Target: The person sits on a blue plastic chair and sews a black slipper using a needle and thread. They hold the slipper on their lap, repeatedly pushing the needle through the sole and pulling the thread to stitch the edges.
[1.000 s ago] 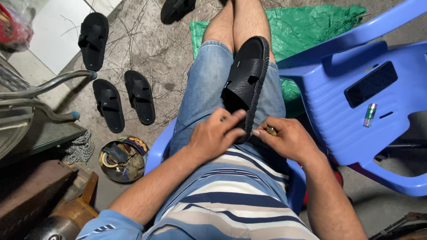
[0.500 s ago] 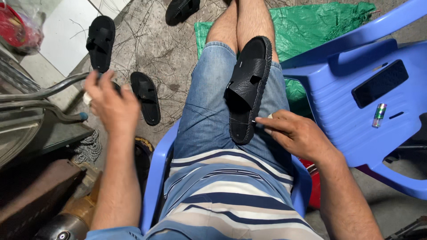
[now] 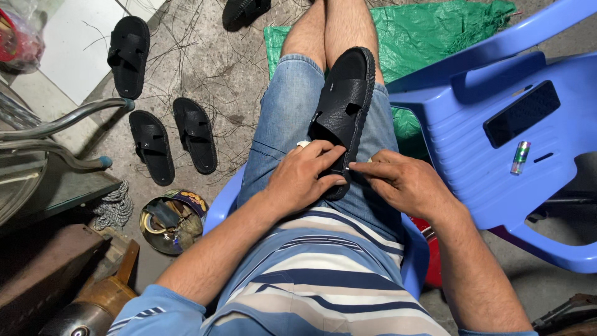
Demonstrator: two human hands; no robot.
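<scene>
Head view: black sandal lies on the lap, centre frame. Left hand clasps its near end, hiding the heel. Right hand pinches at the sole edge; whatever the fingertips hold is too small to make out.

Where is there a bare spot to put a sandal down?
Bare room: the blue chair seat left of the phone, and the green sheet right of the legs. Crowded: the floor by the sandal pair and round tin.
</scene>
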